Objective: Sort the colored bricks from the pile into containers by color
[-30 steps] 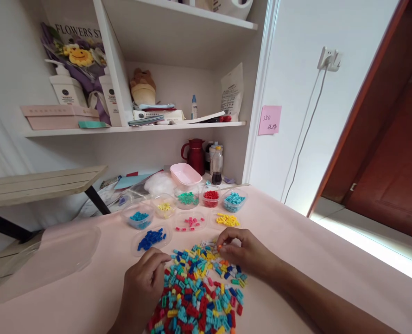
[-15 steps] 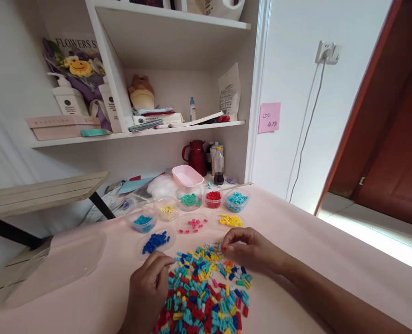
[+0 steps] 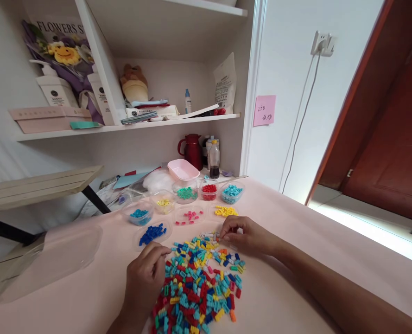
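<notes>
A pile of small coloured toy bricks (image 3: pixel 195 283) is spread over the pink table cover. My left hand (image 3: pixel 146 273) rests at the pile's left edge, fingers loosely curled, index finger stretched toward the bricks; nothing shows in it. At the pile's far right edge is my right hand (image 3: pixel 238 232), thumb and fingertips pinched together. Whether a brick sits in that pinch cannot be seen. Beside those fingertips lie several whitish-grey bricks (image 3: pixel 209 235). Just behind the hand is a clear lid with yellow bricks (image 3: pixel 225 211).
Behind the pile, clear tubs and lids hold dark blue (image 3: pixel 152 234), blue (image 3: pixel 139 214), pink (image 3: pixel 192 216), green (image 3: pixel 186 193), red (image 3: pixel 209 190) and light blue bricks (image 3: pixel 232 192). A pink basin (image 3: pixel 183 170), red jug (image 3: pixel 193 152) and bottle (image 3: pixel 214 160) stand farther back. A large clear lid (image 3: pixel 66 250) lies left.
The camera view has shifted, so the scene sits higher and further left. An orange-red piece visible at my right fingertips no longer shows clearly there. My left hand keeps its place beside the pile.
</notes>
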A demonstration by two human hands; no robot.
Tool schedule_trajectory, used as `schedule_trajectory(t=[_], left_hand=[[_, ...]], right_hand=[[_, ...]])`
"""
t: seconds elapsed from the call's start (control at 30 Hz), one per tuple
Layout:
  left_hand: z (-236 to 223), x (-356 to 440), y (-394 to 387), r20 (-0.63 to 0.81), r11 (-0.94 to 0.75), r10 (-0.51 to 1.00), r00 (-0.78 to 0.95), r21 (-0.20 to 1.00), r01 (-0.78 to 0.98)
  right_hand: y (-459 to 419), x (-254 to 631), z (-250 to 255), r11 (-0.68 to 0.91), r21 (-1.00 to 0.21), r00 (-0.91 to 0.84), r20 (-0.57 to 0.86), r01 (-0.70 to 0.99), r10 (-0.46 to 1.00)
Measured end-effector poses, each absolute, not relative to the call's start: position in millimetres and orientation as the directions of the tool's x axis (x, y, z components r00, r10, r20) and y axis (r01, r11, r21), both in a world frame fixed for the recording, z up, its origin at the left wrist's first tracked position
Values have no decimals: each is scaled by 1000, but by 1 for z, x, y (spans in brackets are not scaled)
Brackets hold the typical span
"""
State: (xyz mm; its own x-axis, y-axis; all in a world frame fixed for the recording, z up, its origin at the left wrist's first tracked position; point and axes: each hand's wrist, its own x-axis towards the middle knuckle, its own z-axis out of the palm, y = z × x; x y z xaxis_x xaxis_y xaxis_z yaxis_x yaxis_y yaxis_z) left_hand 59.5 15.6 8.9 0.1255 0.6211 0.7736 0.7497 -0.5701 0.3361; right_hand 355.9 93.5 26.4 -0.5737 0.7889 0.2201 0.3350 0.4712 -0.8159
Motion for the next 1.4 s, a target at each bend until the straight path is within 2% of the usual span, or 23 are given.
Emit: schedule_trajectory(t=[0.13,0.4,0.6,0.67,0.83,0.97,1.17,1.4], left_hand=[[10,60,15,777,-560,618,119,329,760],[11,61,14,755,-548,644,119,347,761],[11,62,14,753,-544,645,125,338,768],[10,62,13,750,-538,648,128,333,775],[10,63,13,750,-531,648,136,316,786],[10,63,13,750,-526,646,140,305,794],[9,60,14,755,-553,631,177,278,785],[7,59,15,745,-567,642,183,300,767]], right_hand=[[95,357,23,478,-807,-601,199,347,774],[89,357,28,592,-716,-648,258,369,716],[79,350,34,667,-681,-662,353,303,661],[74,347,33,721,-629,-692,383,290,612],[65,334,25,871,-393,-786,420,293,454],[65,329,22,900,-303,-812,405,314,420],[73,339,26,882,-299,-783,414,364,463],[71,344,30,868,-389,-793,399,308,460]])
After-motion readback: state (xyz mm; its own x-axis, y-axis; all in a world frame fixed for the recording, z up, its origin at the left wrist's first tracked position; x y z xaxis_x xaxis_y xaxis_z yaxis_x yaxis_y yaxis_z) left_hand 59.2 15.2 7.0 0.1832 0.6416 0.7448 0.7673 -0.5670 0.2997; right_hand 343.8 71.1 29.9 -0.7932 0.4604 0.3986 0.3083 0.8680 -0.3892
